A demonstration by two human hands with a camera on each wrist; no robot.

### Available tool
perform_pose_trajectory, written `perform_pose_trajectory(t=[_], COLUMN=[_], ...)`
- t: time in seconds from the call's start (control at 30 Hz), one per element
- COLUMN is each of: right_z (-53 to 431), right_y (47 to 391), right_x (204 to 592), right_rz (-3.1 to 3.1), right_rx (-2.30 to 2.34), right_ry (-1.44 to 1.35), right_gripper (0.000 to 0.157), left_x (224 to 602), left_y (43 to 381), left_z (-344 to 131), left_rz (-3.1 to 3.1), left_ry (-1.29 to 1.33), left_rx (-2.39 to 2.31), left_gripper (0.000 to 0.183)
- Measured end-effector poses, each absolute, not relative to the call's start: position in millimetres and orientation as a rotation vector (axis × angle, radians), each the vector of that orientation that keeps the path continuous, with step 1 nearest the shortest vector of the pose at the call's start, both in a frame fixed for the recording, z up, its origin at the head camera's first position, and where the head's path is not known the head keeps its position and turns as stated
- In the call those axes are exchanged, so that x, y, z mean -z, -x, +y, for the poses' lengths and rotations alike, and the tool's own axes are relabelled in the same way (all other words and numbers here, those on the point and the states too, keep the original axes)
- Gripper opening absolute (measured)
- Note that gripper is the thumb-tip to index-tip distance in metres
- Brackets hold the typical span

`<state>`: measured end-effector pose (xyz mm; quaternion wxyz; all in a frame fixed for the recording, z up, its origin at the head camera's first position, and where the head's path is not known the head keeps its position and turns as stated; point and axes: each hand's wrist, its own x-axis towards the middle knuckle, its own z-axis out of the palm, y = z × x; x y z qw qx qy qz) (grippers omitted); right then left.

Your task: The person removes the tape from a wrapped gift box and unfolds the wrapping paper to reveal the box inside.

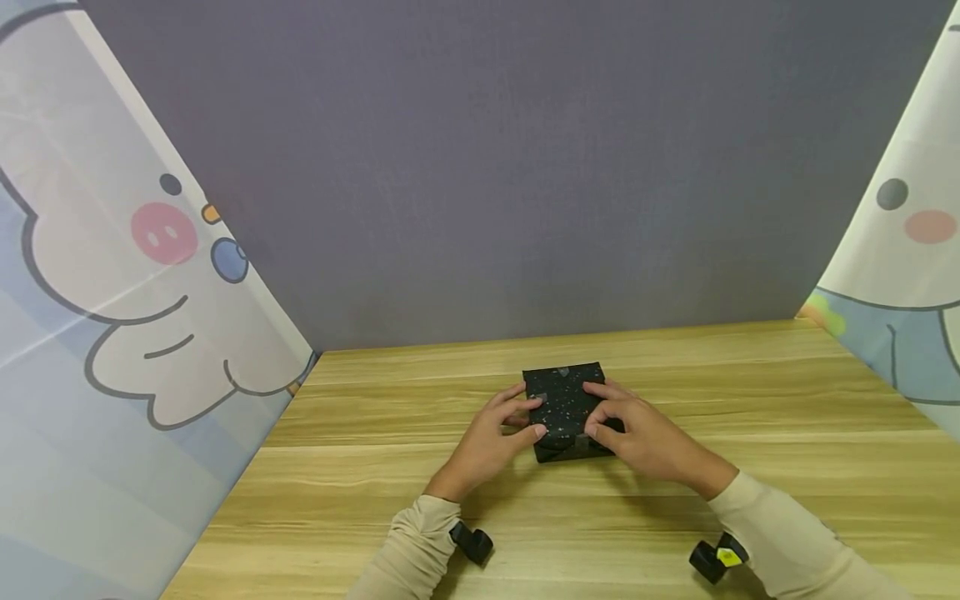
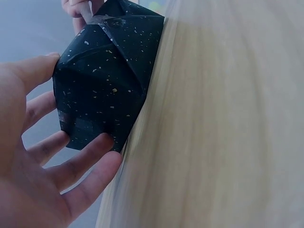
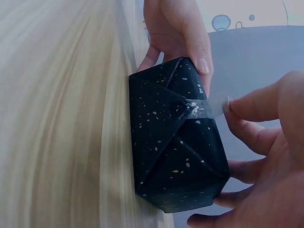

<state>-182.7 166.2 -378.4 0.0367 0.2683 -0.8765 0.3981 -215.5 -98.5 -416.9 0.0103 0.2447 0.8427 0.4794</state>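
A small box wrapped in black speckled paper [image 1: 558, 408] lies on the wooden table between both hands. My left hand [image 1: 491, 437] holds its left side, the thumb at the near top edge and the other fingers along the side. With thumb and index finger, my right hand [image 1: 645, 433] pinches the free end of a strip of clear tape [image 3: 202, 109]. The tape's other end lies over the folded flaps on the near end of the box. Other right fingers touch the top and right side. In the left wrist view, creased folds show on the wrapped box [image 2: 102, 80].
The wood-grain table [image 1: 375, 492] runs back to a grey panel [image 1: 487, 183]. Cartoon-printed panels stand at the left [image 1: 90, 358] and right [image 1: 900, 250]. Black wrist cameras sit on the left wrist [image 1: 472, 543] and right wrist [image 1: 708, 560].
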Motion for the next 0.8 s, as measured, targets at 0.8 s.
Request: perform_pose_trajectory(t=[0.8], right_z=[165.9], right_y=[181.5], right_x=[376.4], right_rz=[-2.716], right_rx=[-1.228], right_ry=[-0.814], right_gripper=[0.028], left_x=[418.7], left_y=[215.8], left_z=[-99.0], left_rz=[2.621], left_ry=[-0.783], left_rx=[-1.489], left_gripper=[0.047])
